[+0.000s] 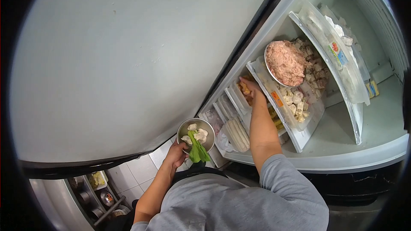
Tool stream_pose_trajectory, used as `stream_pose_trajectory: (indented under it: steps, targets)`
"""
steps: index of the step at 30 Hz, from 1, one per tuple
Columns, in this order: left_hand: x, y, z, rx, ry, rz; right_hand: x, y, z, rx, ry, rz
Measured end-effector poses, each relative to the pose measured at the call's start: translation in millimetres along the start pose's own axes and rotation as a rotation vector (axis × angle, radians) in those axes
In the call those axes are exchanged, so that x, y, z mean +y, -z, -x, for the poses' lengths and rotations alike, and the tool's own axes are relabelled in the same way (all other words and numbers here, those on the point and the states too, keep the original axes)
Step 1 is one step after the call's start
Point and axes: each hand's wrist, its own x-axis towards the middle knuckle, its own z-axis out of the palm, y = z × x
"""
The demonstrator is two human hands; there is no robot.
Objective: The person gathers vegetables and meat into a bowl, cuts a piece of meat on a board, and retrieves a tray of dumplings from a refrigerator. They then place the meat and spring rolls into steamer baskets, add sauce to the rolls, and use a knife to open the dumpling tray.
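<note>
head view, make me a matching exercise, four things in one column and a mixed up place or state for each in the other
1. leafy green
2. pink mince
3. right hand
4. left hand

A. heaped in a round bowl inside the fridge
B. holding the metal bowl
C. hanging over the metal bowl's rim
D. down at the orange pieces

Pairs: 1-C, 2-A, 3-D, 4-B

Heaped pink mince [286,62], pale grey fridge door [120,60], white floor tiles [123,174], yellow packet [373,89]

Bowl [205,125] in left hand [175,155], right hand [251,86] in fridge [379,122]
</note>
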Motion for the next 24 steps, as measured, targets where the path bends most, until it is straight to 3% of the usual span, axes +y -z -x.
stream_pose_trajectory:
  steps: [2, 3, 5, 7, 10, 15, 16, 19, 23, 24]
  targets:
    - [6, -11, 5, -0.005, -0.002, 0.002, 20, 5, -29, 0.047, 0.037, 0.020]
    - [9, -15, 7, -0.007, -0.006, 0.009, 26, -1, -30, 0.259, 0.159, 0.016]
    - [9, -16, 3, 0.004, 0.006, -0.008, 35, 0, -31, 0.477, 0.278, 0.012]
    - [12, -20, 4, 0.019, 0.018, -0.026, -2, -18, 43, 0.373, 0.212, -0.310]
    - [18, -30, 8, 0.039, 0.032, -0.060, 3, -11, 29, 0.270, 0.200, -0.449]
    - [11, -16, -4, -0.018, 0.064, -0.118, 29, -15, -43, 0.266, 0.142, -0.091]
    - [9, -14, -5, -0.011, 0.063, -0.118, 26, -17, -39, 0.111, 0.028, -0.130]
    - [14, -33, 7, 0.037, 0.022, -0.062, 32, -10, -43, -0.001, 0.034, -0.148]
    - [23, -47, 6, 0.001, -0.006, -0.071, 26, -9, -3, 0.021, 0.099, -0.156]
    - [25, -50, 1, 0.004, -0.005, -0.073, 25, -7, -4, 0.033, 0.100, -0.319]
